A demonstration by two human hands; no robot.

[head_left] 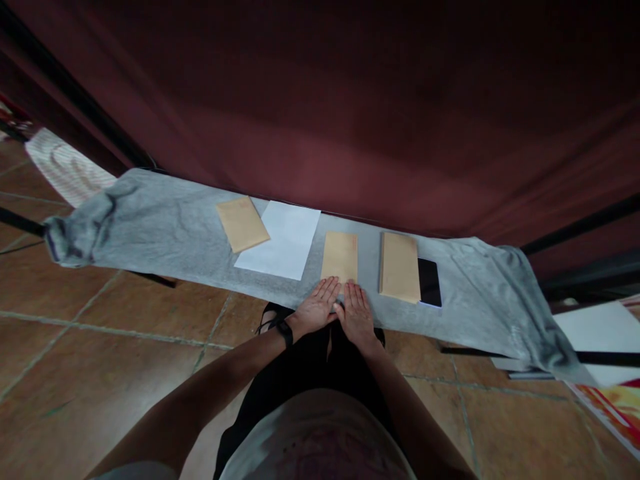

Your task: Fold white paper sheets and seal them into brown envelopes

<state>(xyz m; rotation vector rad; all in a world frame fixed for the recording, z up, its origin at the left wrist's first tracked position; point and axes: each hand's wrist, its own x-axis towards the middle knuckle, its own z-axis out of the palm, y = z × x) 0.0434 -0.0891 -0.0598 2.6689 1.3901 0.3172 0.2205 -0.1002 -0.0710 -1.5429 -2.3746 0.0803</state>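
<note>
A tan paper envelope (340, 257) lies flat on the grey cloth in front of me. My left hand (317, 307) rests with its fingers stretched out on the envelope's near edge. Beside it, my right hand (357, 313) also lies flat, fingertips on the same edge, the two thumbs close together. To the right sits a stack of tan envelopes (400, 267), partly over a dark-screened phone or tablet (429, 283). White paper (283, 241) lies to the left, and another tan envelope (243, 223) overlaps its left side.
The grey cloth (160, 227) covers a long narrow surface, bunched at both ends. A dark red curtain (350, 153) hangs right behind it. Black bars (585, 223) stand at the sides. White boards (605, 333) lean low at the right, above a tiled floor (125, 373).
</note>
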